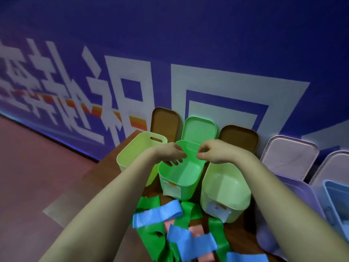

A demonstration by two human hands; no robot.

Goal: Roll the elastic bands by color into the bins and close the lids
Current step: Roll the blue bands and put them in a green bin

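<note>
Both my hands hover over the open mid-green bin (179, 178) in the middle of the row. My left hand (172, 154) hangs with its fingers relaxed and pointing down into the bin, holding nothing. My right hand (208, 152) is just right of it above the bin's far rim, fingers curled in with nothing visible between them. The bin's inside looks bare. Its green lid (198, 129) leans on the wall behind. In front of the bins lies a loose pile of green bands (149, 205), blue bands (156, 214) and pink bands (196, 231).
Pale-green bins stand open to the left (139, 150) and right (224, 188), with brown lids (164, 121) (238, 137) behind them. A purple bin (302, 195), a blue bin (338, 195) and pale lids (289, 156) are further right. The brown table (105, 167) ends at the left.
</note>
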